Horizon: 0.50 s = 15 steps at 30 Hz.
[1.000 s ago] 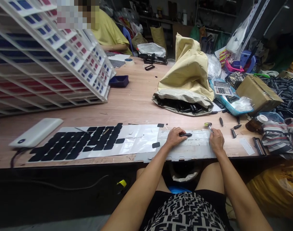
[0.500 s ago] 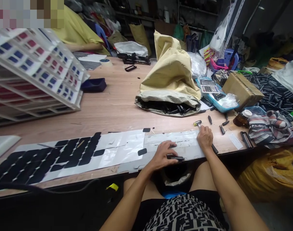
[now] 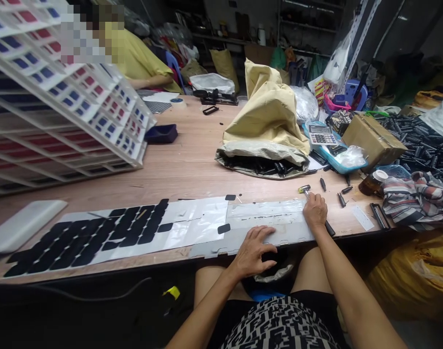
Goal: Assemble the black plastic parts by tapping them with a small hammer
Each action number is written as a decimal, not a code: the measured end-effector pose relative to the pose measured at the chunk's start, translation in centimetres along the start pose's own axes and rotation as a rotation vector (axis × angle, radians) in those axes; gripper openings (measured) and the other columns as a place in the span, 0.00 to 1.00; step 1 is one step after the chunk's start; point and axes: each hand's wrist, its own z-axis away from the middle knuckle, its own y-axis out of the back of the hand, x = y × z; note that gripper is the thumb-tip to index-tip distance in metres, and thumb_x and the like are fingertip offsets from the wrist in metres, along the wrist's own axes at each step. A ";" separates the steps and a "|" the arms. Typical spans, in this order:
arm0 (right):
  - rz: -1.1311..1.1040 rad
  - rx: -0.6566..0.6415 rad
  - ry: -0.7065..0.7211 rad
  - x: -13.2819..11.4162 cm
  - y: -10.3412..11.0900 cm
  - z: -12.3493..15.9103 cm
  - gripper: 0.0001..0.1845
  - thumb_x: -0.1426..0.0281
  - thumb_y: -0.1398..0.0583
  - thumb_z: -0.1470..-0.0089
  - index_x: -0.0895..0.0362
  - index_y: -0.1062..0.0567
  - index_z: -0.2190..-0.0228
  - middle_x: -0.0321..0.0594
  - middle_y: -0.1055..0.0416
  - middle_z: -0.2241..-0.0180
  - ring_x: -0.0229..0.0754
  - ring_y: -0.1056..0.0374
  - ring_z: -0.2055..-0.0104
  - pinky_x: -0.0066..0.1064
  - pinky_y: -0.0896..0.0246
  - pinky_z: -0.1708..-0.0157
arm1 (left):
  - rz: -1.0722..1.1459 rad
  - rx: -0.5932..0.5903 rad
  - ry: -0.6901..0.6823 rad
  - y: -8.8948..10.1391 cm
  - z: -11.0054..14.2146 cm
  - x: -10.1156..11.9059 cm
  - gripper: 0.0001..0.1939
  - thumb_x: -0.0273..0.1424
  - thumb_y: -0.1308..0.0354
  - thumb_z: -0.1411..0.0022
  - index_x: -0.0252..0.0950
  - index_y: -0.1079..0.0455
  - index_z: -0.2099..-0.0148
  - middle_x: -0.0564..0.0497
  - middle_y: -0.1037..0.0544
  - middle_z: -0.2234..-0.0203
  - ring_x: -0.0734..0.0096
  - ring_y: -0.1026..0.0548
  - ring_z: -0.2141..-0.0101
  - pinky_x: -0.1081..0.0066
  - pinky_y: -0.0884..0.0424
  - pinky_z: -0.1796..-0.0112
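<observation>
My left hand (image 3: 256, 251) is at the table's front edge, beside a grey board (image 3: 265, 219). Its fingers are spread, and nothing shows between them. My right hand (image 3: 315, 211) is closed round a small hammer (image 3: 304, 188). The hammer's yellow-and-black head points away from me, and its black handle sticks out behind the hand near the edge. To the left, a white sheet (image 3: 192, 218) carries rows of black rounded pieces (image 3: 74, 239). Below my left hand, an open bag (image 3: 274, 274) shows between my knees.
Beyond the board lies a cream sack (image 3: 268, 116) with black parts in its mouth. A white crate (image 3: 108, 111) stands at left. On the right are a calculator (image 3: 321, 135), a cardboard box (image 3: 374, 139), a jar (image 3: 372, 183) and a striped cloth (image 3: 410, 198). A person in yellow sits opposite.
My left hand has let go of a black part, which is out of sight, and its fingers have opened. My right hand still holds the hammer. The view has shifted left.
</observation>
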 end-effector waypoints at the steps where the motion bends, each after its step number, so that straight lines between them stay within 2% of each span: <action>1: 0.003 0.006 0.001 0.0 0.0 0.0 0.16 0.75 0.47 0.38 0.58 0.27 0.51 0.47 0.31 0.60 0.48 0.40 0.59 0.36 0.51 0.65 | 0.025 0.004 0.010 0.1 0.0 0.0 0.14 0.37 0.24 0.54 0.46 0.18 0.62 0.48 0.30 0.38 0.45 0.37 0.38 0.45 0.44 0.37; 4: 0.015 0.018 0.001 0.1 -0.1 0.0 0.15 0.75 0.48 0.37 0.58 0.27 0.52 0.48 0.31 0.60 0.48 0.40 0.59 0.36 0.52 0.65 | 0.171 0.015 0.057 0.8 -1.0 -0.4 0.09 0.38 0.27 0.50 0.44 0.19 0.65 0.48 0.24 0.45 0.49 0.31 0.43 0.48 0.38 0.41; 7: 0.020 0.025 0.007 0.1 -0.2 0.0 0.15 0.74 0.49 0.37 0.59 0.27 0.51 0.48 0.32 0.61 0.48 0.40 0.60 0.36 0.52 0.66 | 0.395 0.109 0.202 2.4 -3.9 -1.9 0.10 0.40 0.34 0.42 0.42 0.20 0.60 0.47 0.19 0.58 0.59 0.24 0.55 0.58 0.28 0.52; 10: 0.009 0.032 0.016 0.1 -0.2 0.0 0.15 0.74 0.48 0.37 0.59 0.28 0.51 0.48 0.32 0.61 0.48 0.40 0.59 0.36 0.53 0.65 | 0.508 0.355 0.473 4.4 -8.9 -4.7 0.17 0.43 0.37 0.40 0.38 0.21 0.54 0.47 0.19 0.64 0.64 0.23 0.65 0.65 0.26 0.62; 12: 0.003 0.032 0.014 0.0 -0.3 0.0 0.15 0.74 0.48 0.37 0.59 0.28 0.51 0.48 0.32 0.61 0.49 0.40 0.59 0.36 0.52 0.65 | 0.474 0.505 0.647 5.8 -12.9 -6.8 0.16 0.42 0.38 0.41 0.36 0.21 0.56 0.48 0.19 0.68 0.65 0.23 0.66 0.67 0.27 0.61; 15: 0.003 0.026 0.004 0.0 -0.3 0.0 0.15 0.74 0.48 0.37 0.58 0.28 0.51 0.47 0.32 0.61 0.48 0.40 0.59 0.36 0.52 0.65 | 0.356 0.594 0.833 7.5 -18.4 -9.6 0.14 0.39 0.38 0.41 0.36 0.21 0.59 0.48 0.17 0.65 0.62 0.21 0.62 0.67 0.28 0.56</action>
